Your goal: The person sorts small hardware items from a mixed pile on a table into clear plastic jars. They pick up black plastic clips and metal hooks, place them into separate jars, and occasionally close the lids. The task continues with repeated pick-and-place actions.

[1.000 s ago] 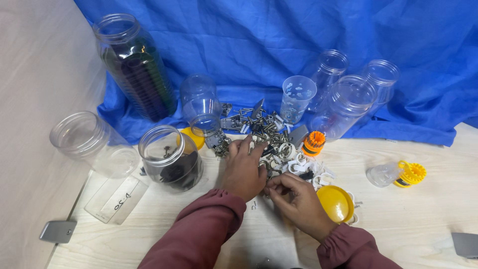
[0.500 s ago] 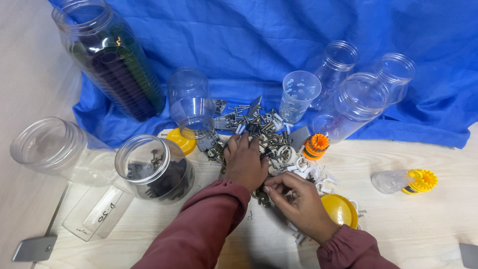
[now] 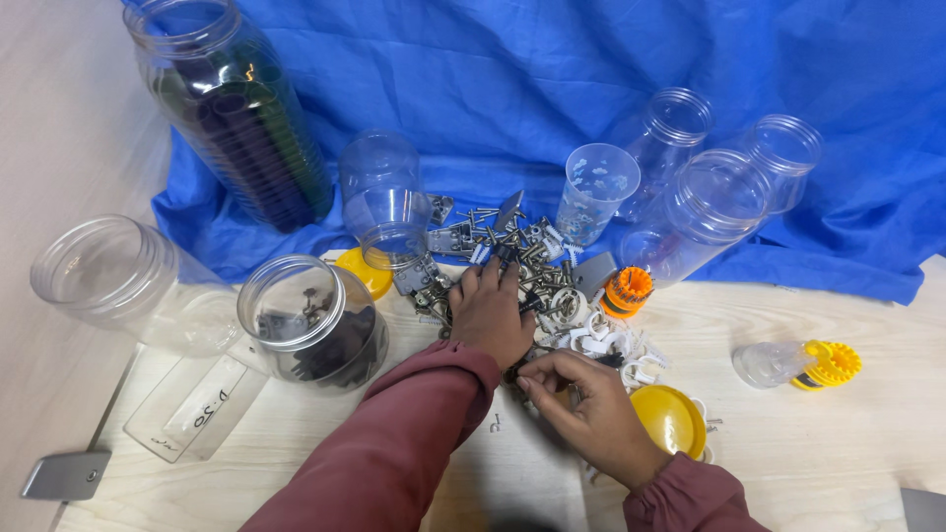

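A heap of small metal hardware, screws, brackets and white clips, lies on the wooden table at the edge of a blue cloth. My left hand rests palm down on the near side of the heap, fingers curled among the pieces. My right hand sits just below it, fingertips pinched on the table near a small part; what it pinches is hidden. Both sleeves are dark red.
A clear jar holding dark screws stands left of my hands, an empty jar beyond it. A tall jar with dark contents and several clear jars and a cup stand on the cloth. Yellow lids, an orange bit holder.
The camera has come closer and shifted, so everything looks larger. My left hand has pushed a little further into the heap; my right hand stays pinched close below it.
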